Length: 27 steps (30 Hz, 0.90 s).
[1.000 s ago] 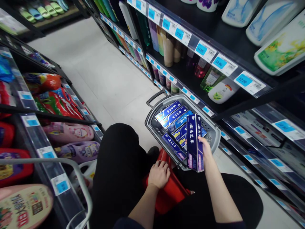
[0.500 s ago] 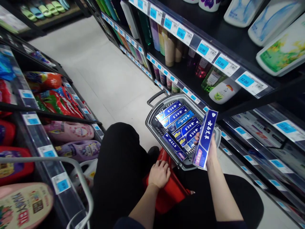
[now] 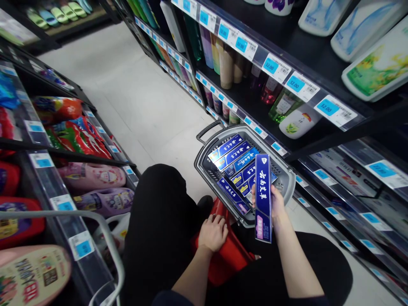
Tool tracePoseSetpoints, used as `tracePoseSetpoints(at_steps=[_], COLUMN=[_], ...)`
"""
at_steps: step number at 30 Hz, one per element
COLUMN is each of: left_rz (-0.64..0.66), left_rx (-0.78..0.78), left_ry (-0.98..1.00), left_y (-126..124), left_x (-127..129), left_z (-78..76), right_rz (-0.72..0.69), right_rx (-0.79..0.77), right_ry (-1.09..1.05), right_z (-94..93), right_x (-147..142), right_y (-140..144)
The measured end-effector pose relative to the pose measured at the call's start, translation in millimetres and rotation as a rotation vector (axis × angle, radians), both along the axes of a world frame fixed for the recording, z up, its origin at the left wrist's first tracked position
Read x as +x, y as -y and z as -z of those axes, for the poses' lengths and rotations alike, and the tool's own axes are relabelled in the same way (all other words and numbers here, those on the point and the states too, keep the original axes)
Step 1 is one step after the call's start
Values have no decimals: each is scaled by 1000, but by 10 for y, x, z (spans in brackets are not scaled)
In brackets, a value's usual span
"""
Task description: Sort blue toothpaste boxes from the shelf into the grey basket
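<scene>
The fingers (image 3: 255, 192) of the right hand (image 3: 276, 205) wrap around a long blue toothpaste box (image 3: 263, 198), thumb on the near side, pinching it about the middle so that it stands nearly on end, white lettering facing up, its lower end hanging past the wrist. The box sits just above the near corner of a grey shopping basket (image 3: 204, 163) on the floor, apart from the other blue boxes (image 3: 234, 156) lying side by side inside it. The left hand (image 3: 213, 232) rests palm down with fingers loosely curled on something red (image 3: 230, 255) between the person's knees — I cannot tell what it is. Black trousers (image 3: 159, 221) cover both legs, the person crouching low in the aisle. To the right, dark shelves (image 3: 306, 55) carry bottles and blue price tags (image 3: 328, 107); to the left, a lower rack holds bright detergent pouches (image 3: 75, 136) and pink jugs (image 3: 92, 175). A pale tiled floor (image 3: 134, 93) runs away ahead.
</scene>
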<state>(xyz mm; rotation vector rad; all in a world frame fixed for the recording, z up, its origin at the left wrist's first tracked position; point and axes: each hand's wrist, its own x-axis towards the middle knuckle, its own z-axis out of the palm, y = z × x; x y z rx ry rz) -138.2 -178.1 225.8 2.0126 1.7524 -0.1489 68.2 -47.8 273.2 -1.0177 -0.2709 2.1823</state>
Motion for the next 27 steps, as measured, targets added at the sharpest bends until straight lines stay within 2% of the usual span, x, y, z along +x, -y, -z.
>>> tracePoseSetpoints(at_steps=[6,12,19,23,27], left_rz=[-8,-7,-3,2,2], left_rx=[16,4,-5,-1,1], left_ry=[1,0,5,1,3], left_y=[2,-7,-11,-6,-3], left_x=[3,1,0,0,-5], left_z=[18,0,-10,1,16], right_rz=[3,17,-110,-258,-387], right_rx=[37,110,373,520,577], right_ry=[22,361,760,818,825], right_z=[29,-45,37,96,162], right_x=[24,-60,-71,-27,14], right_y=[-7,-61,-126,-131,-122])
